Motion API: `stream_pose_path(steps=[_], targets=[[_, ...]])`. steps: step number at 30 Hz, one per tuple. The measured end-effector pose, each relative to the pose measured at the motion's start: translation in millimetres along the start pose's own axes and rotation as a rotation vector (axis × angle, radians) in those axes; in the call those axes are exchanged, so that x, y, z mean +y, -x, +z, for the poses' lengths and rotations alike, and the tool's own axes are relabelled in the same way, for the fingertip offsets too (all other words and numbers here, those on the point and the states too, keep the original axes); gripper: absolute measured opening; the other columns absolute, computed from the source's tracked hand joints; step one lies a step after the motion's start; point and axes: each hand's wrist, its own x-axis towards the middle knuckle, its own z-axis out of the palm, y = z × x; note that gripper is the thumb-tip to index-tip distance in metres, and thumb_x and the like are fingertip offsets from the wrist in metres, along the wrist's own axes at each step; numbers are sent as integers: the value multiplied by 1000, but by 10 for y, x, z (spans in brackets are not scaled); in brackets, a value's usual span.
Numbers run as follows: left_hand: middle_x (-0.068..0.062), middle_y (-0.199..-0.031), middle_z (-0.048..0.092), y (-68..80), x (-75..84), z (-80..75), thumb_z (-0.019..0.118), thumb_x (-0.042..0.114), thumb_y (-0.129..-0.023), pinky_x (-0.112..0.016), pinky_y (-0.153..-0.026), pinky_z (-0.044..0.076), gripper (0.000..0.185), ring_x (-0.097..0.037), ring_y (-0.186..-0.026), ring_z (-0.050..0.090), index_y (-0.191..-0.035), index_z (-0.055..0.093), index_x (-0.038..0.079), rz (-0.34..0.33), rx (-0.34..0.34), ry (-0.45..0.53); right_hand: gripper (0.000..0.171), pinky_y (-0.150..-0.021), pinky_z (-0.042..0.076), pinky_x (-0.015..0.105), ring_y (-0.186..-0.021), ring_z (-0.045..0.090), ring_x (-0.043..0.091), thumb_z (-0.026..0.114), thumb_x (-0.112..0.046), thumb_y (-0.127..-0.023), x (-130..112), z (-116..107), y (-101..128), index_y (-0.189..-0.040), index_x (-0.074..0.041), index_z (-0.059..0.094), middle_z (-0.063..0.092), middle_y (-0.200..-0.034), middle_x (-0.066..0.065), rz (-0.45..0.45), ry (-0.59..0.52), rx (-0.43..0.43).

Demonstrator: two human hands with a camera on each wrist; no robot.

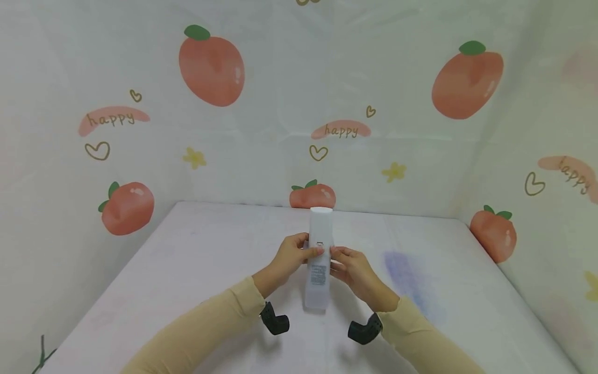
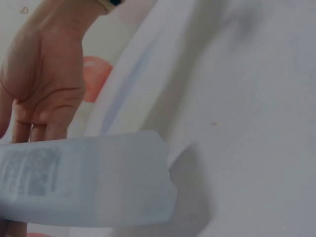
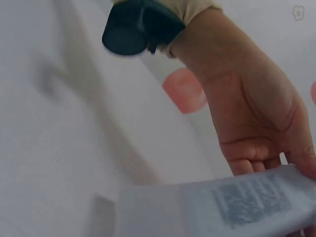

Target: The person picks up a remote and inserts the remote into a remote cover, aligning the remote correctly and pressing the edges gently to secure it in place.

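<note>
A tall white bottle (image 1: pixel 319 291) with a block of small printed text on its face is between both hands, its bottom end toward the person. My left hand (image 1: pixel 291 255) grips its left side, thumb across the front and fingers behind; the right wrist view shows this hand (image 3: pixel 256 108) too. On the opposite side my right hand (image 1: pixel 357 270) holds the edge between thumb and fingers. The left wrist view looks across at the right hand (image 2: pixel 47 74) and the lower part of the bottle (image 2: pixel 123 180), which casts a shadow on the cloth.
A white cloth covers the table (image 1: pixel 224 234), with a bluish purple smudge (image 1: pixel 411 280) right of the hands. White curtains (image 1: pixel 280 78) printed with peaches and "happy" surround it at back and sides. Black cameras (image 1: pixel 366 330) sit on both wrists.
</note>
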Motion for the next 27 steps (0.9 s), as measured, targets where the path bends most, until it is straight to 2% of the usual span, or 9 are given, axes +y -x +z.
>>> stream_pose_path(steps=[2,5,9,16,18,20,25,27], targets=[[-13,-108,67,-15,14,10,72,17,-88,-36,-82,57,38,-15,-89,63,-118,62,-3,-1,3,4,16,-85,55,30,-91,65,13,54,-18,-100,19,-1,-9,-98,-4,61,64,-101,2,3,-31,44],[-13,-107,67,-36,54,41,71,17,-89,-35,-79,57,37,-14,-86,63,-118,62,-3,-9,-29,-4,16,-76,55,26,-83,64,10,53,-13,-100,4,5,-35,-86,-8,60,64,-90,-3,-22,-19,118],[-13,-108,67,-46,143,70,70,17,-89,-37,-81,57,37,-15,-87,65,-120,62,-2,-46,-99,-14,16,-71,52,23,-76,62,9,50,-8,-100,-90,-12,-89,-91,1,60,64,-87,1,-57,55,168],[-11,-106,68,47,234,104,72,18,-88,-41,-86,56,41,-18,-88,65,-123,61,0,-158,-171,-15,25,-78,51,23,-80,61,8,48,-2,-97,-221,-119,-132,-111,15,60,65,-90,2,-52,157,97],[-11,-105,68,64,222,100,72,18,-88,-41,-86,56,41,-18,-88,65,-123,61,1,-164,-164,-12,30,-77,51,22,-79,60,8,48,-2,-98,-226,-107,-157,-117,19,55,65,-88,0,-41,163,93],[-11,-107,67,69,205,77,72,18,-88,-42,-87,56,41,-18,-89,66,-124,61,1,-159,-146,5,28,-75,51,22,-78,61,9,48,-3,-99,-216,-72,-167,-115,18,56,64,-87,0,-40,152,85],[-13,-111,65,38,178,18,71,18,-89,-42,-87,55,43,-19,-91,66,-126,59,0,-99,-48,64,25,-81,52,27,-84,63,11,46,-16,-103,-174,26,-122,-111,6,54,62,-98,4,-46,106,55],[-13,-109,65,31,182,5,72,19,-88,-41,-85,56,44,-18,-89,66,-125,59,0,-62,-11,55,29,-83,53,31,-88,64,14,46,-24,-104,-168,44,-91,-122,-2,49,60,-106,8,-59,101,43]])
